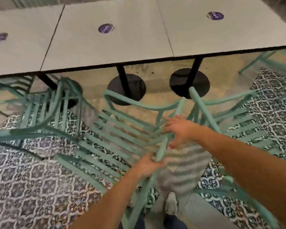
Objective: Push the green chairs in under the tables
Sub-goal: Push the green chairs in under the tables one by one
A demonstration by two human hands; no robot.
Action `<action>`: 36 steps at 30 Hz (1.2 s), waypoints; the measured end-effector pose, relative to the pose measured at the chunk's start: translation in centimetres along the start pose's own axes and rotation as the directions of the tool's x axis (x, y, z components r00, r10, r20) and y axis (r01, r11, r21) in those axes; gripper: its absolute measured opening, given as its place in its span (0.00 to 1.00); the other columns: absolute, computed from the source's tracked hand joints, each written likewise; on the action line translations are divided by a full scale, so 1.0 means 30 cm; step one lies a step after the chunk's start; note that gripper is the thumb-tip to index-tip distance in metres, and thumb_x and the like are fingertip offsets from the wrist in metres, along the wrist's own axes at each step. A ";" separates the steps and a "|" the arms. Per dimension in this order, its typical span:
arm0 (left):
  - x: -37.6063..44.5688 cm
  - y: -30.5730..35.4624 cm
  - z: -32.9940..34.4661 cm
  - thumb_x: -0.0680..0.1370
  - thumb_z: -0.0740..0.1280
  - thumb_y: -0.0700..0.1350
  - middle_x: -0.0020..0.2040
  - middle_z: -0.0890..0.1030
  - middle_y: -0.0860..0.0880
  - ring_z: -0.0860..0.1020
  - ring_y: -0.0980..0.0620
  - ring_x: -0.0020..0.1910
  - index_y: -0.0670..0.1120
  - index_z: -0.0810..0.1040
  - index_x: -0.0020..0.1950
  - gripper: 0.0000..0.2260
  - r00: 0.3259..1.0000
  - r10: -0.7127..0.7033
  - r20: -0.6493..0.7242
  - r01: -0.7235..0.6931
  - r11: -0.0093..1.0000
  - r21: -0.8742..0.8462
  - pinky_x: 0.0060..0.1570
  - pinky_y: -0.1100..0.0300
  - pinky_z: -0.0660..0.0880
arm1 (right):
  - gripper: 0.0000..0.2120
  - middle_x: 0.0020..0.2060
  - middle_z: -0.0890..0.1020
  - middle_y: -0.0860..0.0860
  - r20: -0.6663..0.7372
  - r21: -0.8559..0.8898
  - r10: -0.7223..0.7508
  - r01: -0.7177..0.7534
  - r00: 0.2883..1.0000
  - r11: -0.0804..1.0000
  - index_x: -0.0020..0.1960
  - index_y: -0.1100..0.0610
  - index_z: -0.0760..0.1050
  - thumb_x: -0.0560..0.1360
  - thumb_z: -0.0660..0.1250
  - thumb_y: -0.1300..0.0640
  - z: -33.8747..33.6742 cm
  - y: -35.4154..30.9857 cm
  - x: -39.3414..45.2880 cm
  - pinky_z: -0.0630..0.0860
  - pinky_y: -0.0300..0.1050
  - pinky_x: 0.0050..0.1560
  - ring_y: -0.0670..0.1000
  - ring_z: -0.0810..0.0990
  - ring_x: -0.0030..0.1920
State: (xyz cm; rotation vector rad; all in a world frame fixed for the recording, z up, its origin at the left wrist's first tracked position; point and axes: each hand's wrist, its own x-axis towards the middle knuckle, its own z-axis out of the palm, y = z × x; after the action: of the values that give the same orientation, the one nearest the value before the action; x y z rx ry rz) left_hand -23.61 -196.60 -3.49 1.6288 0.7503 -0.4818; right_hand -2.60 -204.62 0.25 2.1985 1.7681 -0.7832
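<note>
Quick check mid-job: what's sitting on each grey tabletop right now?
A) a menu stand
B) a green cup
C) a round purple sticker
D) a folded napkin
C: each grey tabletop carries a round purple sticker, with nothing else on the parts in view.

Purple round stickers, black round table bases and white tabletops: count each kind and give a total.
Purple round stickers: 3
Black round table bases: 3
White tabletops: 3
Total: 9

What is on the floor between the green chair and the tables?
In the head view, only bare floor and two black round table bases lie between the middle green chair and the tables.
</note>
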 end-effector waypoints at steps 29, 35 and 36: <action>-0.380 -0.351 -0.075 0.69 0.26 0.72 0.48 0.79 0.54 0.80 0.54 0.37 0.52 0.64 0.69 0.44 0.931 0.317 -0.182 0.021 0.450 0.893 0.39 0.58 0.80 | 0.47 0.42 0.80 0.46 -0.445 -0.067 0.029 -0.066 0.895 0.996 0.45 0.50 0.80 0.63 0.36 0.18 0.224 -0.214 -0.115 0.66 0.64 0.64 0.53 0.78 0.49; -0.406 -0.384 -0.258 0.76 0.38 0.67 0.52 0.78 0.53 0.77 0.56 0.47 0.53 0.65 0.70 0.32 0.943 0.327 -0.058 -0.049 0.310 0.949 0.50 0.60 0.78 | 0.40 0.39 0.80 0.46 -0.474 0.056 0.203 -0.201 0.857 0.978 0.41 0.51 0.79 0.62 0.46 0.19 0.277 -0.372 -0.135 0.73 0.54 0.48 0.52 0.77 0.45; -0.408 -0.393 -0.295 0.75 0.36 0.67 0.54 0.77 0.53 0.77 0.55 0.51 0.54 0.64 0.70 0.33 0.950 0.309 -0.038 -0.053 0.281 0.958 0.53 0.58 0.78 | 0.41 0.41 0.81 0.47 -0.461 0.080 0.236 -0.224 0.856 0.971 0.43 0.51 0.79 0.60 0.45 0.19 0.270 -0.406 -0.137 0.72 0.54 0.49 0.52 0.77 0.47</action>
State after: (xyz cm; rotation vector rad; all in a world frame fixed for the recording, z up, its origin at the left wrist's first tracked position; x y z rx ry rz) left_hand -41.37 -189.61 -1.78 2.9506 0.3631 -0.6400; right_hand -16.95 -208.83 -2.42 2.7216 1.6271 -0.2252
